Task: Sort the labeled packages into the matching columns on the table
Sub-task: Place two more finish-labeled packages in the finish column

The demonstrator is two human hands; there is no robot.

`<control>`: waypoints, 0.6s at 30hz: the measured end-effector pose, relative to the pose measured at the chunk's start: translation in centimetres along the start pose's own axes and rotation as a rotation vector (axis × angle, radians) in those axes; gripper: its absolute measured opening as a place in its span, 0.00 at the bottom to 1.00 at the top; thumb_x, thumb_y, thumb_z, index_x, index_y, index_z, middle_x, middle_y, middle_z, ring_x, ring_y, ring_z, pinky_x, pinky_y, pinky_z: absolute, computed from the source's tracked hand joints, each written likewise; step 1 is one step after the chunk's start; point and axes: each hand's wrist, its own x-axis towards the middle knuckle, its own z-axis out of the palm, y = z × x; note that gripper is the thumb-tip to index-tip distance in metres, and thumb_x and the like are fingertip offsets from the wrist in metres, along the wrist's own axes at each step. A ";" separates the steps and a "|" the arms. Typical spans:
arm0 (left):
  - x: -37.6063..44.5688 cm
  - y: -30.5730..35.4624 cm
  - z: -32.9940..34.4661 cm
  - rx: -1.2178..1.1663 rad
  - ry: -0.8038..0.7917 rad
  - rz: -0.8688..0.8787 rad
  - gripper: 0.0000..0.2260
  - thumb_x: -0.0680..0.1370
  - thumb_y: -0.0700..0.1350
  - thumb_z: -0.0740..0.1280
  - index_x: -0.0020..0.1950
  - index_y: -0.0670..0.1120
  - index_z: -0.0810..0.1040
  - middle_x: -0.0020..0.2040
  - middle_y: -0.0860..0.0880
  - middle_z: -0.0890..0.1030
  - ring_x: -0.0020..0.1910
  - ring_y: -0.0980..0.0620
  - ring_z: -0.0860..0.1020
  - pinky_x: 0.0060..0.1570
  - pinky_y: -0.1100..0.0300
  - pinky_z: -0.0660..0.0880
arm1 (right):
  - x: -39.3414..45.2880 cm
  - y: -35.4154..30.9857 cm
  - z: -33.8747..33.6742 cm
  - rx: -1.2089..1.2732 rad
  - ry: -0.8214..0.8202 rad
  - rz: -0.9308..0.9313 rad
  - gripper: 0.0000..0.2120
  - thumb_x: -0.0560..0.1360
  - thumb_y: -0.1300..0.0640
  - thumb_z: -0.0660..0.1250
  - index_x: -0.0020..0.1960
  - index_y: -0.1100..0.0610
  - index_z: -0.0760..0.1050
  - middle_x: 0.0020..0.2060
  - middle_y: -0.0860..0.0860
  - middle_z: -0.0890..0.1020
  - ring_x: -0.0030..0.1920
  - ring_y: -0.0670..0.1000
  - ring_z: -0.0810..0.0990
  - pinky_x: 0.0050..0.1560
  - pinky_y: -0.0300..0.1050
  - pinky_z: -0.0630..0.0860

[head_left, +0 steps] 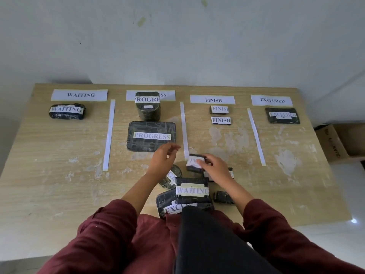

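Gripping a small package [194, 162] in right hand [214, 166], label up, tilted

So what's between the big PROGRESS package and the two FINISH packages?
A white paper strip, marking the column line on the table, seen in the head view.

Dark maroon long-sleeved garment, both sleeves [110, 220] pushed up to just below the elbows, forearms and hands bare. Cloth loose and creased, same maroon across the torso. Flat black panel [213, 244] down the front centre, smooth, unmarked, overlapping the maroon cloth.
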 end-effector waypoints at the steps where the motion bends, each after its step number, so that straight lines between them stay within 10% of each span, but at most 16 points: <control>1: -0.3 0.2 -0.1 -0.020 -0.005 -0.011 0.09 0.80 0.40 0.61 0.56 0.46 0.78 0.53 0.50 0.80 0.46 0.59 0.75 0.42 0.72 0.69 | -0.1 -0.2 -0.3 0.148 0.008 0.022 0.17 0.77 0.45 0.65 0.63 0.50 0.76 0.52 0.51 0.83 0.53 0.53 0.82 0.55 0.51 0.79; 6: -1.2 0.8 -0.3 -0.097 -0.079 -0.072 0.10 0.78 0.47 0.66 0.59 0.49 0.76 0.54 0.50 0.79 0.47 0.55 0.78 0.43 0.64 0.76 | -1.6 -2.3 -1.6 0.527 -0.022 0.041 0.12 0.80 0.57 0.64 0.62 0.52 0.75 0.46 0.50 0.82 0.44 0.44 0.81 0.39 0.31 0.76; 18: -2.0 0.5 -0.7 -0.307 -0.070 -0.161 0.16 0.73 0.49 0.72 0.59 0.47 0.76 0.50 0.46 0.81 0.48 0.47 0.82 0.46 0.57 0.80 | -2.2 -5.5 0.7 0.812 -0.123 0.007 0.16 0.79 0.63 0.63 0.64 0.52 0.76 0.55 0.55 0.81 0.54 0.53 0.81 0.49 0.41 0.78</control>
